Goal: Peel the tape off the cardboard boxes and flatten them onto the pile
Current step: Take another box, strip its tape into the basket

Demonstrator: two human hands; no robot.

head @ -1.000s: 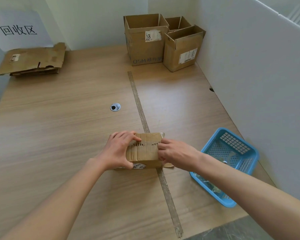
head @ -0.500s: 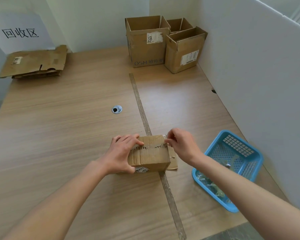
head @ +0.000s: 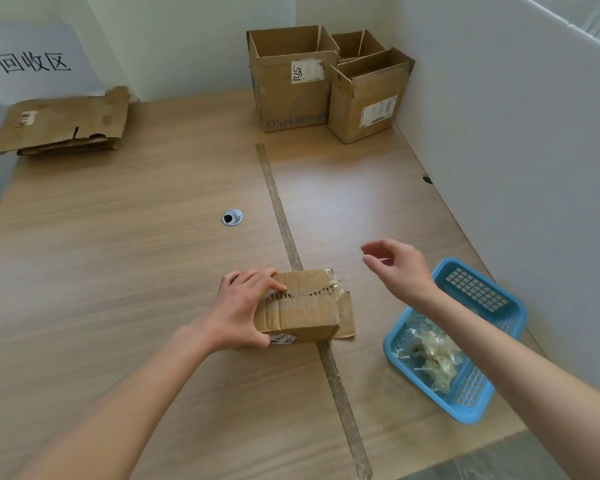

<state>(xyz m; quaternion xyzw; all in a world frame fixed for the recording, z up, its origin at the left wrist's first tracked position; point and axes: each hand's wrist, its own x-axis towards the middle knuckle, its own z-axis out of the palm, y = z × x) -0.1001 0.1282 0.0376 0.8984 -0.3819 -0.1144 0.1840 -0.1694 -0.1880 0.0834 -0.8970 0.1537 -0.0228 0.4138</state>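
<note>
Head view: I see a small cardboard box (head: pixel 300 306) on the wooden counter (head: pixel 118 254), sitting on the strip of old tape (head: pixel 284 233) that runs down the counter's middle. My left hand (head: pixel 238 306) grips the box's left end, fingers curled over the top edge and thumb on the near side. A crumpled bit of clear tape (head: pixel 335 284) clings to the top right corner of the box; a side flap (head: pixel 345 317) lies open to the right. My right hand (head: pixel 397 266) is raised above the counter, apart from the box, thumb and forefinger nearly closed; I cannot tell whether a thin clear strip is held between them. Just right of the box, a blue basket (head: pixel 510 306) holds wads of peeled tape (head: pixel 430 355). At the far left corner lies the pile of flattened cardboard (head: pixel 63 121), under a paper sign (head: pixel 32 62). Three open boxes (head: pixel 291 77) stand at the far right, against the white partition (head: pixel 516 150).
</note>
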